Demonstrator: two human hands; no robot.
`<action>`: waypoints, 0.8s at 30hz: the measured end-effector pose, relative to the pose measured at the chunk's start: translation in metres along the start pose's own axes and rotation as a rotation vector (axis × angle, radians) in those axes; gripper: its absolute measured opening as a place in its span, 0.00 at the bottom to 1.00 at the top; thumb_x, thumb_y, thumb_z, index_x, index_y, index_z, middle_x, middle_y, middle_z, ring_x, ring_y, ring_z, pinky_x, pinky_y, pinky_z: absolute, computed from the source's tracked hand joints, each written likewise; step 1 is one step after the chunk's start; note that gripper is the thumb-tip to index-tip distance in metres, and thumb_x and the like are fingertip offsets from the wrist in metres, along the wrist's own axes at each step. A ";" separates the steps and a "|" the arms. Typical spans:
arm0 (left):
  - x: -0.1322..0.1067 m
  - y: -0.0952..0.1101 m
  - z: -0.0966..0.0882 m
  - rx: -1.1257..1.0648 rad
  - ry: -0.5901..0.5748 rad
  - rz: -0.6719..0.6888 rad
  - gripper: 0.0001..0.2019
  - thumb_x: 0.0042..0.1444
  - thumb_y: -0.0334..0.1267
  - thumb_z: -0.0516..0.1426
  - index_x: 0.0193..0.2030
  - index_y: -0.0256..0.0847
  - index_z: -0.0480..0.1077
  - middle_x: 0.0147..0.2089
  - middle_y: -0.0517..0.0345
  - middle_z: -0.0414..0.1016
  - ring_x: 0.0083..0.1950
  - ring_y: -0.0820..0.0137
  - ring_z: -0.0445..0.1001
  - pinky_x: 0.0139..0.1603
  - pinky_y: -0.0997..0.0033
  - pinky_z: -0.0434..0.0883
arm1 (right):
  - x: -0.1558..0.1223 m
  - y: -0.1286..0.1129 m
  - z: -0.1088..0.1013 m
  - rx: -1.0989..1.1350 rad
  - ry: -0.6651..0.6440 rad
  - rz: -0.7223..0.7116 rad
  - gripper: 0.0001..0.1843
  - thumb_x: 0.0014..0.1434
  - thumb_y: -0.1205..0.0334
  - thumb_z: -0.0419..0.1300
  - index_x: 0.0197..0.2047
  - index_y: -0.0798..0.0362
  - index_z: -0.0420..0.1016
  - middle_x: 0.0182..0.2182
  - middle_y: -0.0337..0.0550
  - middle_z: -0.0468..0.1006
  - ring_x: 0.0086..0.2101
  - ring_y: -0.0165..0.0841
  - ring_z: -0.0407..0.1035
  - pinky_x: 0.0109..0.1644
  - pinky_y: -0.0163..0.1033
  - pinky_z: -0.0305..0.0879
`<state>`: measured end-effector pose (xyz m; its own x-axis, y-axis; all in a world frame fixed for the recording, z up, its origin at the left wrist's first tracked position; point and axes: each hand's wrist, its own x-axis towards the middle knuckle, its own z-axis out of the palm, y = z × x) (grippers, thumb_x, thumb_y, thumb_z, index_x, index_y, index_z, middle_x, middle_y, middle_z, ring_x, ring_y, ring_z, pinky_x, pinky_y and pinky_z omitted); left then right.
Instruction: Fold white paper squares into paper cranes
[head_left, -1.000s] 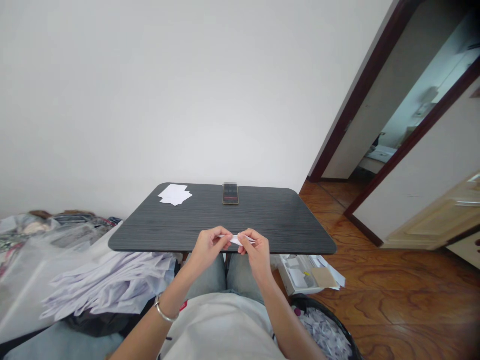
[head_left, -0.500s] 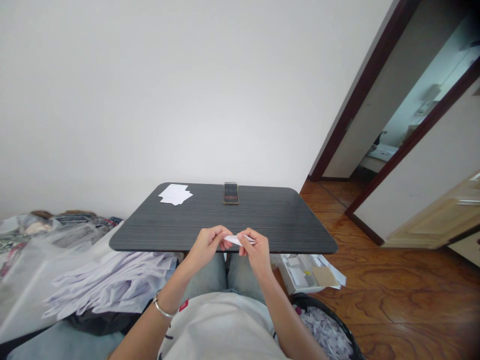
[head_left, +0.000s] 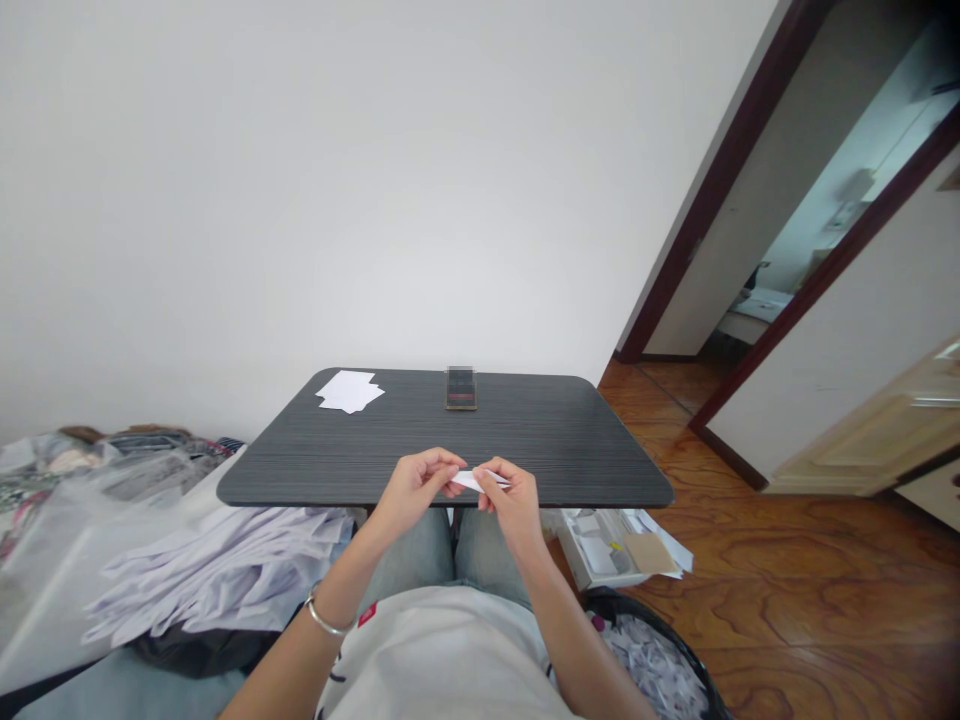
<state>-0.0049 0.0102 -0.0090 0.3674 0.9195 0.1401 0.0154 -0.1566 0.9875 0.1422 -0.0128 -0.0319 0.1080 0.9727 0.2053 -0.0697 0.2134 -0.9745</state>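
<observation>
Between my two hands is a small folded piece of white paper (head_left: pixel 468 480), held above the front edge of the dark table (head_left: pixel 525 430). My left hand (head_left: pixel 420 484) pinches its left end with thumb and fingers. On the other end, my right hand (head_left: pixel 511 494) grips it, the thumb lying on top. My fingers cover parts of the paper, so its full shape is hidden. At the table's back left lies a small pile of white paper sheets (head_left: pixel 349 390).
A phone (head_left: pixel 461 388) lies at the table's back, near the white wall. Below on the right are a white box (head_left: pixel 600 555) of papers and a black bin (head_left: pixel 660 660) full of paper scraps. Folded white cloth (head_left: pixel 225 570) lies to the left.
Both hands keep hold of the folded paper in nearly the same place. My left fingers have shifted slightly on its left end.
</observation>
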 end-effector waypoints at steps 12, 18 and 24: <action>0.001 -0.002 -0.006 0.092 -0.030 0.060 0.14 0.55 0.43 0.51 0.40 0.34 0.69 0.26 0.57 0.74 0.27 0.71 0.72 0.32 0.72 0.69 | 0.000 0.002 -0.001 0.051 0.038 0.030 0.10 0.49 0.57 0.60 0.24 0.56 0.69 0.10 0.30 0.64 0.12 0.22 0.55 0.17 0.28 0.49; 0.002 -0.006 0.000 0.276 0.027 0.095 0.10 0.50 0.41 0.57 0.27 0.35 0.70 0.24 0.60 0.70 0.24 0.75 0.66 0.27 0.77 0.63 | -0.001 0.002 0.002 0.043 -0.002 0.013 0.11 0.50 0.56 0.60 0.24 0.56 0.70 0.10 0.32 0.65 0.12 0.23 0.57 0.16 0.28 0.49; 0.001 -0.011 0.008 0.327 0.100 0.135 0.10 0.53 0.39 0.53 0.26 0.36 0.67 0.24 0.60 0.68 0.26 0.74 0.66 0.27 0.77 0.63 | -0.002 0.005 0.003 0.084 -0.009 -0.021 0.13 0.53 0.55 0.57 0.25 0.56 0.69 0.13 0.33 0.66 0.13 0.23 0.59 0.15 0.27 0.50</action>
<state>0.0032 0.0100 -0.0204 0.2944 0.9108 0.2896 0.2755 -0.3710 0.8868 0.1387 -0.0131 -0.0369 0.1014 0.9686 0.2271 -0.1507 0.2406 -0.9588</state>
